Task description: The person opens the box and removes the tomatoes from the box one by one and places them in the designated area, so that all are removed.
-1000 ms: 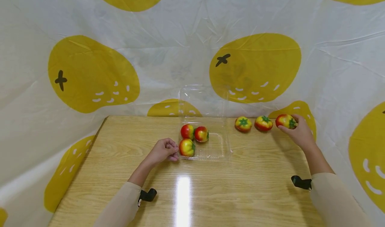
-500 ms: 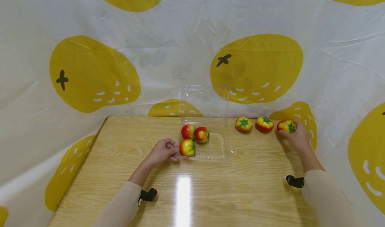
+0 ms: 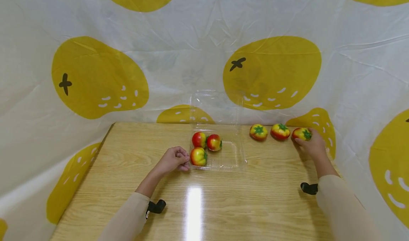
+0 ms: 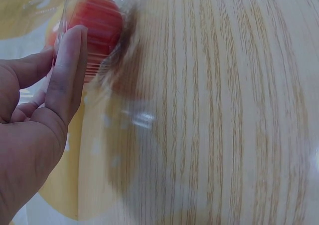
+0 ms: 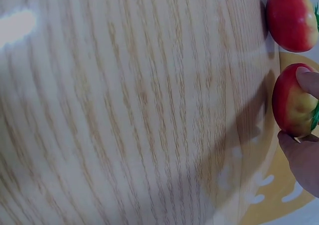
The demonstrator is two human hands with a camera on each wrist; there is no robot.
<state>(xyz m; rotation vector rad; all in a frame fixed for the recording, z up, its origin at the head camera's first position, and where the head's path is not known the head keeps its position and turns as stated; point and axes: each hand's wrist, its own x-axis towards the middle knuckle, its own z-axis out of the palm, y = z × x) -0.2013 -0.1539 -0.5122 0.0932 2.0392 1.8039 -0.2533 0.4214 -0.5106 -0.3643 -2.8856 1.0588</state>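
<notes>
On the left side of the wooden bench (image 3: 127,170) the left hand (image 3: 174,160) rests with curled fingers against the near left corner of the clear plastic box (image 3: 230,159). The left wrist view shows the fingers (image 4: 67,70) pressed flat on the box wall, so this grip steadies the box more than it closes around it. It has not moved in the last second.

Inside the box lie three red-yellow tomatoes: one at the near left corner (image 3: 198,156), just beside the left hand, and two behind it, touching each other (image 3: 199,139) (image 3: 214,142). The right half of the box has free space. The clear lid (image 3: 214,107) stands open against the curtain with orange prints (image 3: 271,70).

To the right of the box, two loose tomatoes (image 3: 258,131) (image 3: 280,131) sit in a row near the back edge of the bench.

At the end of this row the right hand (image 3: 311,144) holds the third tomato (image 3: 301,133). One second ago this tomato was a little higher and further right; now it is lower and just beside its neighbour, and the forearm has drawn closer to the row. In the right wrist view the fingers (image 5: 309,83) are around the fruit (image 5: 294,108), so the grip holds it. Whether it touches the bench, I cannot tell.

I judge that the tomato is not yet travelling toward the box, so three remain outside.
</notes>
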